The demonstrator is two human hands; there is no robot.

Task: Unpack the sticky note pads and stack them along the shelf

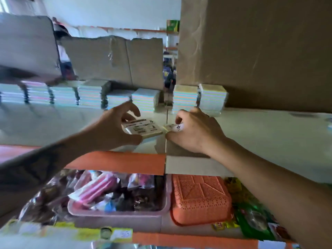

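While both hands work over the shelf [269,133], most of the job looks done already: a row of pads [93,97] stands stacked along the back of that shelf, left of its middle seam, and two more stacks [199,99] sit just right of the seam against a tall carton [260,51]. What is left, as far as I can judge, is the pack [143,129] held just above the shelf at its front, over the seam. The left hand [115,128] grips the pack, thumb under its near edge and fingers curled over the far side. The right hand [194,133] pinches the wrapper's end between thumb and forefinger, seemingly to tear or peel it off; the blur makes it hard to say whether the film has opened yet. Once bare, these pads must join the row, where the low stacks beside the seam have room on top. Behind the row stand torn cartons [115,62], contents hidden from here. Below the shelf, a pink tray [118,212] holds a jumble of small wrapped goods, pink packets among them. Right of it lies an orange basket [199,198], upturned, so nothing shows inside. Green and yellow packets [251,218] lie beside the basket.
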